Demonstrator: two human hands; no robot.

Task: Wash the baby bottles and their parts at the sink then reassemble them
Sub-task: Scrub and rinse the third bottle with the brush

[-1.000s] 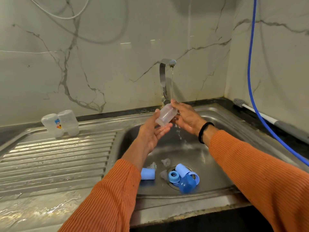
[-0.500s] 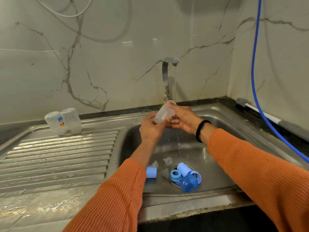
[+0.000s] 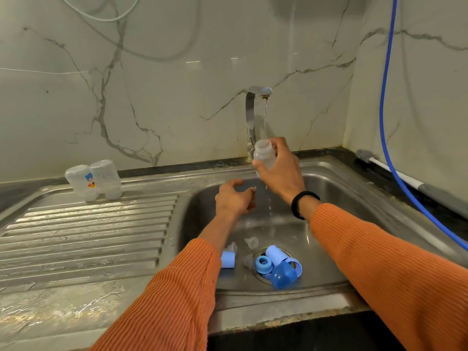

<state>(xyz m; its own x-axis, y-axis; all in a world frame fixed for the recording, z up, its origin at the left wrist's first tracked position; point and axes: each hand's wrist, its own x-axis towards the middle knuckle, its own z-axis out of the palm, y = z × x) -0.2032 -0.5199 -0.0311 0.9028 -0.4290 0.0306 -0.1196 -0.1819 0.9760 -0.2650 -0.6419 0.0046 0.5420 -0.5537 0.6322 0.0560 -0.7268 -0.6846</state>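
My right hand (image 3: 279,171) grips a clear baby bottle (image 3: 264,154) upright, its open mouth under the running stream from the tap (image 3: 253,117). My left hand (image 3: 234,198) hovers lower over the sink (image 3: 192,224), fingers loosely curled, holding nothing I can see. On the sink floor by the drain lie blue parts: a round cap (image 3: 283,275), a ring (image 3: 263,264), two pale blue cylinders (image 3: 276,254) (image 3: 228,259), and clear teats (image 3: 251,242). Two washed clear bottles (image 3: 93,181) stand upside down at the back of the drainboard (image 3: 83,231).
A bottle brush (image 3: 364,156) with a white handle lies on the dark counter at the right, beside a hanging blue hose (image 3: 385,97). The marble wall stands close behind the tap. The front counter (image 3: 50,315) is wet.
My left hand has let go of the bottle and dropped lower. My right hand has turned the bottle upright and lifted it under the stream.
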